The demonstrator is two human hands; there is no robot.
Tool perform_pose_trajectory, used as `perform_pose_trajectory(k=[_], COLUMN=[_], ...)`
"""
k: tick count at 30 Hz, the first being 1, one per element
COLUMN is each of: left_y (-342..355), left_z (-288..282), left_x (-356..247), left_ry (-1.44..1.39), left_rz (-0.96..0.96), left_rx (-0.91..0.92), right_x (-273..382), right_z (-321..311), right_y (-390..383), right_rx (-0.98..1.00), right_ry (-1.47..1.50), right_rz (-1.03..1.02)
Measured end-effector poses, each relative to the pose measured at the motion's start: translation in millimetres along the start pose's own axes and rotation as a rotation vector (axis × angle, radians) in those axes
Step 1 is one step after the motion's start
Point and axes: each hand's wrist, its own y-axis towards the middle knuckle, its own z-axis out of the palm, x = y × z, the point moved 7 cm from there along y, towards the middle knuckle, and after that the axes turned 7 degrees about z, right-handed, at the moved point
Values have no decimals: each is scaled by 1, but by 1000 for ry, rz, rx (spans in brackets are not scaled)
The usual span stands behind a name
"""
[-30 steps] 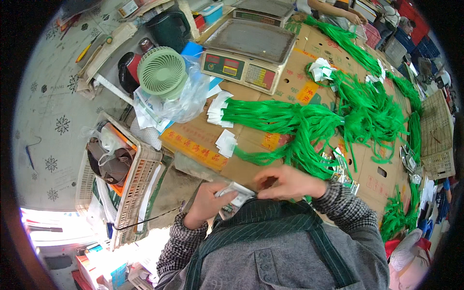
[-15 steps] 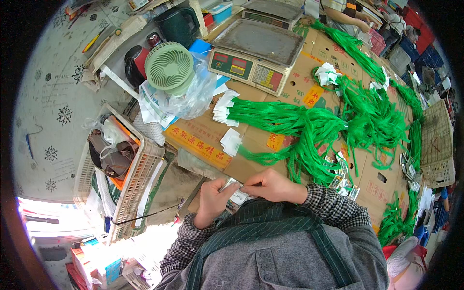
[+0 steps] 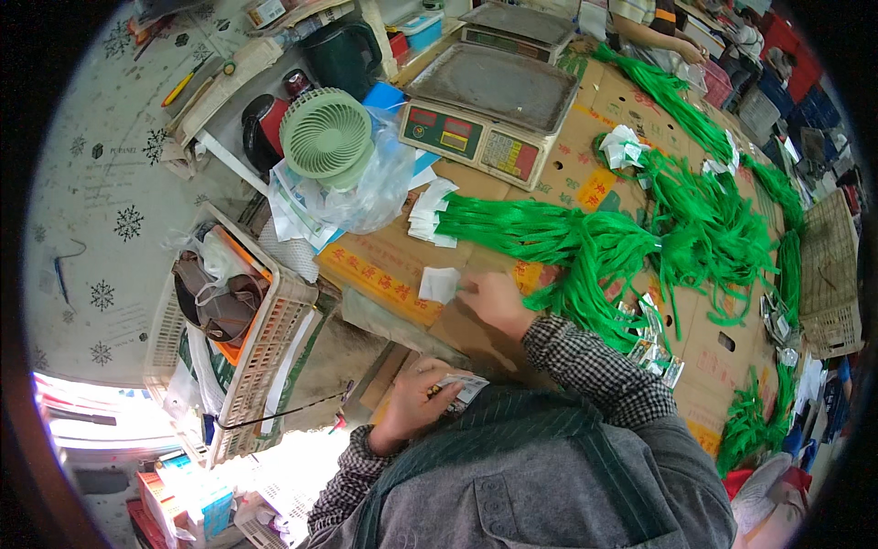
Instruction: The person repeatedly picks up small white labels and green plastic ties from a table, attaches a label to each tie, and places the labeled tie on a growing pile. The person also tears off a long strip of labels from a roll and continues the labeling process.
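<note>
closed thumb against fingers, the left hand (image 3: 416, 403) pinches a small printed packet (image 3: 470, 388) just above the dark apron (image 3: 540, 419), while the right hand (image 3: 498, 300) reaches over the cardboard (image 3: 476, 180) with its fingers bent beside the lower white tag (image 3: 440, 285); whether those fingers touch it or have hold of it i cannot tell, since the tips are blurred. beyond that tag, a fan of white tags (image 3: 432, 215) sits at the near end of a sheaf of green mesh strips (image 3: 517, 222), which spreads rightward into a looser green heap (image 3: 718, 238) with more white tags (image 3: 624, 148) at its upper end. other printed packets (image 3: 647, 349) lie against the green strands. judging by this layout, a good many strips already have tags and are gathered together, so the work looks well under way, but the packet in the left hand seems not yet placed with them. how many pieces are left cannot be counted, and the right forearm and hand hide part of the cardboard.
</note>
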Motion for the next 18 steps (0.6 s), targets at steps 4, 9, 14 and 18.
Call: perform_pose_trajectory(k=[4, 9, 14, 18], left_y=[-3, 16, 32, 40], left_z=[3, -16, -28, -27], left_x=[12, 19, 32, 29], left_ry=[-27, -13, -41, 60], left_rz=[-81, -147, -239, -256], left_rx=[-5, -126, -90, -6], right_x=[-10, 0, 25, 53], right_z=[-22, -43, -53, -72], right_y=[-1, -10, -29, -45], right_rx=[6, 123, 234, 181], right_ry=[355, 598, 477, 335], right_rz=[52, 35, -66, -266])
